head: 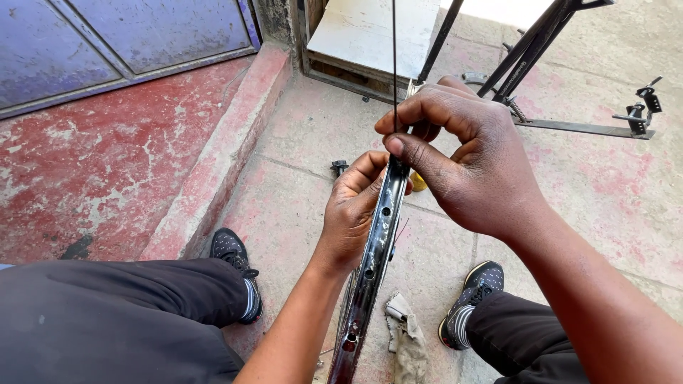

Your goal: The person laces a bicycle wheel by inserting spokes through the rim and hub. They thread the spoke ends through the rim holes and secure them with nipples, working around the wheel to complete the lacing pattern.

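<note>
Head view | your left hand grips the dark metal wheel rim | right hand pinches the thin black spoke | keep spoke aligned with the hole, rim steady.

Open-air bicycle repair yard: wheel rim, metal stand, concrete floor.

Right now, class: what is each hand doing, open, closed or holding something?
Left hand: closed around the wheel rim.
Right hand: fingers pinched shut on a thin spoke at the rim's top.
</note>
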